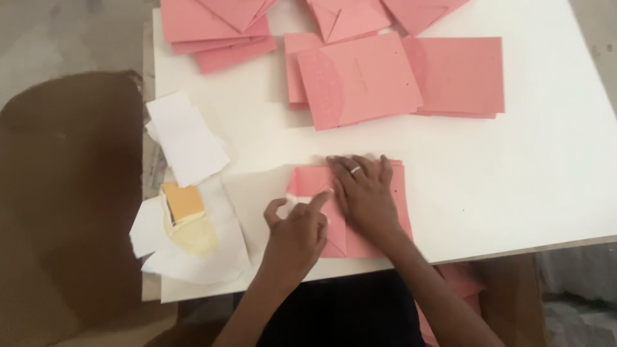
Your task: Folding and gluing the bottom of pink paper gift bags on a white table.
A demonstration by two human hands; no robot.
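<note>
You are pressing your right hand (365, 193) flat, fingers spread, on a pink envelope (385, 212) that is lying at the near edge of the white table (527, 173), right in front of you. Your left hand (297, 232) is resting just beside it, touching the envelope's left part, with the forefinger stretched toward the flap and the thumb lifted apart from it; neither hand is clamping anything, both are lying open on the paper. A ring (355, 170) is showing on your right hand. Beyond your hands, well apart, a pile of pink envelopes (392, 80) is sitting across the middle of the table, and more pink envelopes (215, 29) are lying at the far left edge, some partly out of view. To your left, near the table's edge, white paper scraps (186, 138) are overlapping one another, and on the nearer scraps an orange pad (183, 202) is lying beside a yellowish smear of what looks like glue (196, 234). Nothing is lying between your hands and the envelope. A brown cardboard sheet (64, 193) is spreading over the floor left of the table.
</note>
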